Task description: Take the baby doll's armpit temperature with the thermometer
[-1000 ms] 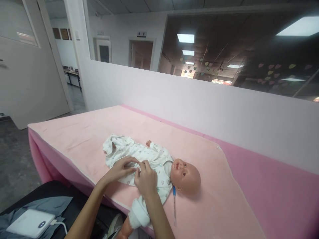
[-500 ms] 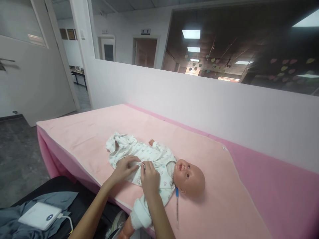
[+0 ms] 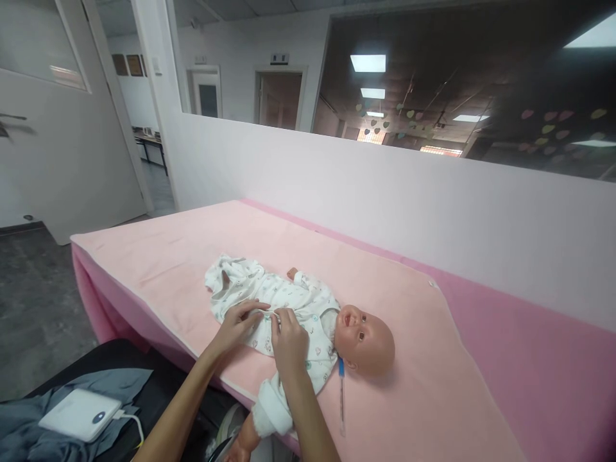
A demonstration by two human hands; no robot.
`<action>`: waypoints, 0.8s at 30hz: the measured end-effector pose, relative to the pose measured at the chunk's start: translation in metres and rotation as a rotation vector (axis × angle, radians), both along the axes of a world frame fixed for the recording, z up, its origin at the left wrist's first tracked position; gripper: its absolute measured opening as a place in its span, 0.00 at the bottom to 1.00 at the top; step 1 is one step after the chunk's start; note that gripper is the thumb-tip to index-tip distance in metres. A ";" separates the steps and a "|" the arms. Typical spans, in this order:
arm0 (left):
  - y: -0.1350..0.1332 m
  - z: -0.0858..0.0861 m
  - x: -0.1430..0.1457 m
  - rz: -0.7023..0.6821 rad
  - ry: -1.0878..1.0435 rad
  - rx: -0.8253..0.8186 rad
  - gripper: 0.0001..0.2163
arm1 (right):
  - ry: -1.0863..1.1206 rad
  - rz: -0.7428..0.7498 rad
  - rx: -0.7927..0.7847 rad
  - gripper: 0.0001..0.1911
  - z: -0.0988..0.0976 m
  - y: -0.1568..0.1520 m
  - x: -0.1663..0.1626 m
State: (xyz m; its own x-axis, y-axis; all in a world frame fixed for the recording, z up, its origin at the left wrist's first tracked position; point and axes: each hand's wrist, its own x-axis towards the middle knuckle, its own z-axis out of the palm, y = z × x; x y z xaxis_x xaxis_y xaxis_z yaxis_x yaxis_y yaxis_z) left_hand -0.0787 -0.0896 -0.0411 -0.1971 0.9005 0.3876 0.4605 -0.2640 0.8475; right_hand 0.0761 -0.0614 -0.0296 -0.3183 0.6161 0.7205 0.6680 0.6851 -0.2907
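Note:
A baby doll (image 3: pixel 369 339) lies on its back with its head to the right, dressed in a white printed baby garment (image 3: pixel 323 330). My right hand (image 3: pixel 290 337) rests over the doll's belly, fingertips pinched on a thin white tie (image 3: pixel 274 314) of the garment; the hand covers most of it. Just left of it, my left hand (image 3: pixel 240 324) lies against the cloth with fingers stretched out and thumb apart. A thermometer (image 3: pixel 342 398) with a blue end lies beside the doll's neck.
A pink padded cover (image 3: pixel 423 398) spreads over the table. White wall (image 3: pixel 385 199) and a window stand behind it. At lower left, a white power bank (image 3: pixel 81 416) with a cable sits on my lap. One doll arm (image 3: pixel 248 439) hangs over the near edge.
My left fingers have loosened from the white tie and straightened out. My right hand stays nearly in place at the belly. The doll has hardly moved.

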 end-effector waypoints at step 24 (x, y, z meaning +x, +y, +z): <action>0.000 0.010 0.013 0.007 -0.064 -0.011 0.13 | 0.039 -0.018 -0.011 0.13 -0.002 0.001 -0.003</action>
State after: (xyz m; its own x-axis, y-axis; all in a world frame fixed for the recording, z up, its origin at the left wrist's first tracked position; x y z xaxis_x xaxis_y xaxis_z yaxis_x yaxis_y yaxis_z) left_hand -0.0661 -0.0898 -0.0308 -0.2278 0.9029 0.3644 0.4069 -0.2518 0.8781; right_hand 0.0735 -0.0608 -0.0313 -0.2790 0.6294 0.7253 0.6682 0.6697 -0.3240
